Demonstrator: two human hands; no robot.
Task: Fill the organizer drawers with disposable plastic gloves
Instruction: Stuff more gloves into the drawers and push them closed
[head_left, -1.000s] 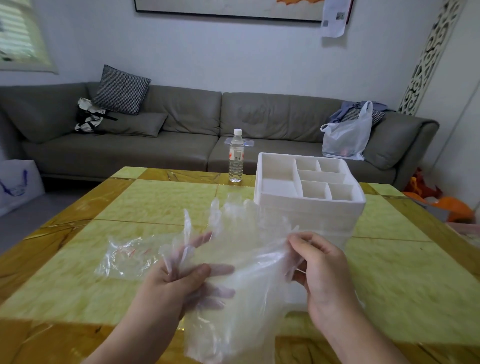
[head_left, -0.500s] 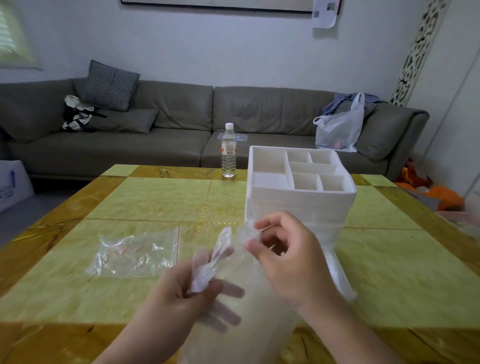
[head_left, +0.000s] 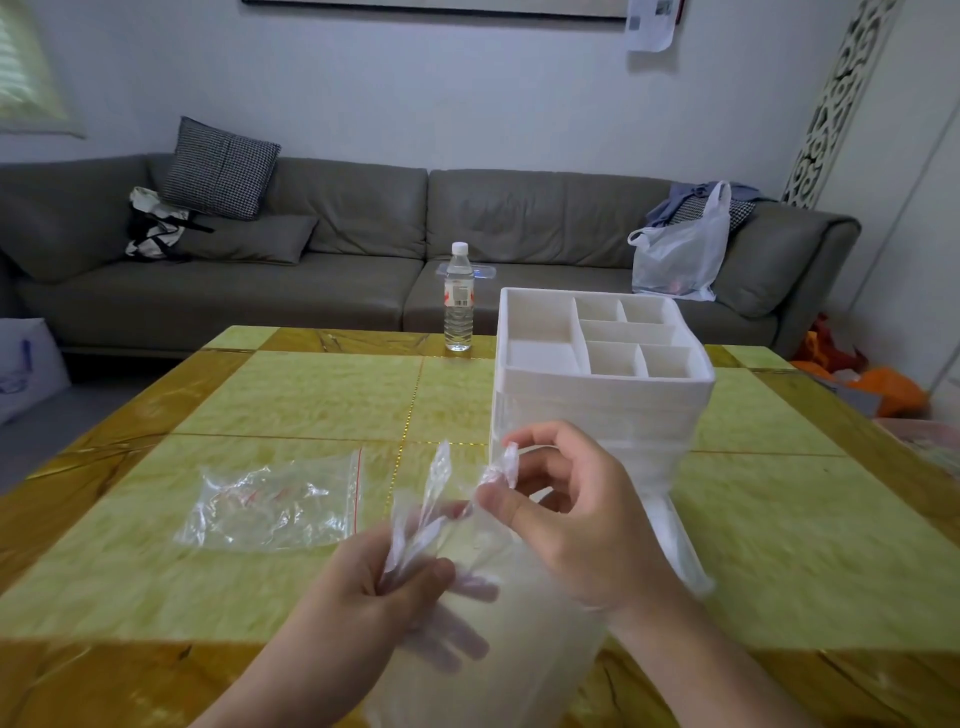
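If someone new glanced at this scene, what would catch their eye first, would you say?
Probably the two hands, left hand and right hand, pinching a clear plastic glove at the near table edge. Just behind stands the white organizer, and a crumpled clear bag lies to its left on the yellow-green table.

Both forearms reach up from the bottom edge and converge near the middle of the view. The left hand (head_left: 384, 582) sits lower, back toward the camera, its thumb pressed against its curled index finger in a pinch, while the remaining fingers stretch out to the right, blurred behind thin film. The right hand (head_left: 566, 514) is raised a little higher and just to the right of it, wrist bent, thumb and index fingertip closed together in a pinch and the other fingers loosely curled above the palm.
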